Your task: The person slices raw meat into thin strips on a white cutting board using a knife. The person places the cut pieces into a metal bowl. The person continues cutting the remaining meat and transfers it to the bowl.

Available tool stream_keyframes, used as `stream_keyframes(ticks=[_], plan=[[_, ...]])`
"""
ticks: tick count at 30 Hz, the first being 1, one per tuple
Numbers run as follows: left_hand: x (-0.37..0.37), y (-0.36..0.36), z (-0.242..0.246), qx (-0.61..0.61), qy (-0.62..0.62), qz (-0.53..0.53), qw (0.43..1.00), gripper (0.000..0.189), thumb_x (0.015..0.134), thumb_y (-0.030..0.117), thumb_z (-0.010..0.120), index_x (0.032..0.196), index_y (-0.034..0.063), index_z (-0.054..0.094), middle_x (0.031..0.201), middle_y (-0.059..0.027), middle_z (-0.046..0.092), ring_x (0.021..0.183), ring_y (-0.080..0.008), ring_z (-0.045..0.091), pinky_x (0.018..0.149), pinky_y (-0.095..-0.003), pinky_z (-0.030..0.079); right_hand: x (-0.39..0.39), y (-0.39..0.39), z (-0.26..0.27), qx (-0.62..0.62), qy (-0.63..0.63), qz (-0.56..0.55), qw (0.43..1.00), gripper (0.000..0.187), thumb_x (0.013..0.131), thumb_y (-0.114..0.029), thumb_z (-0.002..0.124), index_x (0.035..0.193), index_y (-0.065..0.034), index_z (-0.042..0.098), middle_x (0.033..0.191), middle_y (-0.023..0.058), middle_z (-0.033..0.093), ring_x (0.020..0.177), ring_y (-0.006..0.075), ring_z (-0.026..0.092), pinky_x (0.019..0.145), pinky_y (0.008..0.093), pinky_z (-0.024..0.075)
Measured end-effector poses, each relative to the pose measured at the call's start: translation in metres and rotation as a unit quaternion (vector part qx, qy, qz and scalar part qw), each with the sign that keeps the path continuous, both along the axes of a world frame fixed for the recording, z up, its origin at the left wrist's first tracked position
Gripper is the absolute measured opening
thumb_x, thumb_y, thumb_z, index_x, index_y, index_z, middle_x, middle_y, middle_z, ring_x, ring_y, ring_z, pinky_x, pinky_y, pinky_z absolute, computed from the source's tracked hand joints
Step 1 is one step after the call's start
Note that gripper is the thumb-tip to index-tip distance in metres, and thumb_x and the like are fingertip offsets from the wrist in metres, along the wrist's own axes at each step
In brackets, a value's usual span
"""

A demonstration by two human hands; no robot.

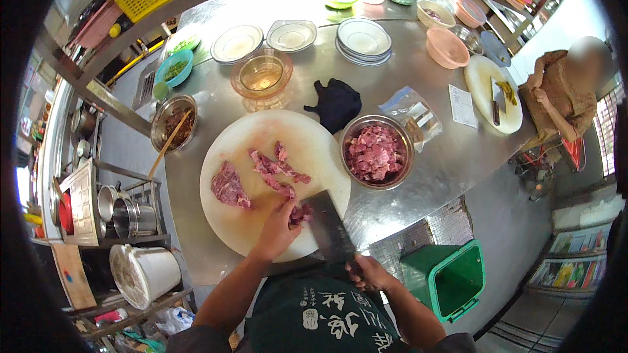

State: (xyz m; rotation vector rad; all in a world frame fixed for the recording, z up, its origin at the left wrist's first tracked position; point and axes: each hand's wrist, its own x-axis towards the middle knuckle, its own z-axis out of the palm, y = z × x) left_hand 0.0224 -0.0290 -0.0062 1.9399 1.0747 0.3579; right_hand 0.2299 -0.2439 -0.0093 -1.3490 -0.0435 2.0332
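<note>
A round white cutting board [314, 142] lies in front of me. On its near right part, my left hand [278, 229] grips a strip of raw red meat [300, 214] with bent fingers. My right hand [369, 272] holds a Chinese cleaver [329, 225] by its handle, which the fingers mostly cover. The cleaver's broad dark blade is slightly blurred and stands just right of the meat. Thin meat strips [269, 169] lie at the board's middle, and a flat slab of meat [228, 185] lies at its left. Cut meat chunks [377, 153] fill a steel bowl [411, 157] beside the board.
Behind the board are a dark cloth [338, 100], a zip bag [417, 117] and stacked plates [364, 39]. Left stands a steel bowl [192, 133] with a wooden stick. A green bin [417, 274] is below right. At far right, a person [559, 93] is near another board [478, 71] with a knife.
</note>
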Motion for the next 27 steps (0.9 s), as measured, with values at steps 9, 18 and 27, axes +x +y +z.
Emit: stream_keyframes(ticks=[9,18,27], plan=[[0.092,0.001,0.046,0.111,-0.128,0.079,0.982,0.040,0.076,0.008,0.075,0.111,0.0011,0.059,0.103,-0.0146,0.060,0.098,-0.0284,0.060,0.087,-0.0378,0.050,0.004,0.017,0.059,0.159,-0.209,-0.021,0.965,0.045,0.103,-0.045,0.045,0.086,-0.0046,0.054,0.062,0.0011,0.049,0.052,0.0092,0.044,0.048,0.0268,0.0366],[0.172,0.037,0.025,0.031,-0.161,-0.023,0.986,0.050,0.078,0.007,0.074,0.125,0.0034,0.057,0.122,-0.0195,0.057,0.114,-0.0286,0.054,0.086,-0.0357,0.051,0.053,-0.001,0.062,0.215,-0.473,-0.238,0.821,0.031,0.104,-0.030,0.048,0.085,-0.0059,0.049,0.057,-0.0014,0.047,0.043,0.0076,0.045,0.038,0.0254,0.0349],[0.003,0.169,0.020,0.229,0.104,-0.151,0.956,0.061,0.072,0.002,0.069,0.131,0.0059,0.054,0.140,-0.0142,0.050,0.130,-0.0314,0.047,0.110,-0.0410,0.039,0.047,0.001,0.054,0.229,-0.442,0.037,0.867,0.041,0.098,-0.038,0.058,0.099,0.0037,0.060,0.071,0.0197,0.060,0.065,0.0300,0.060,0.062,0.0406,0.0478]])
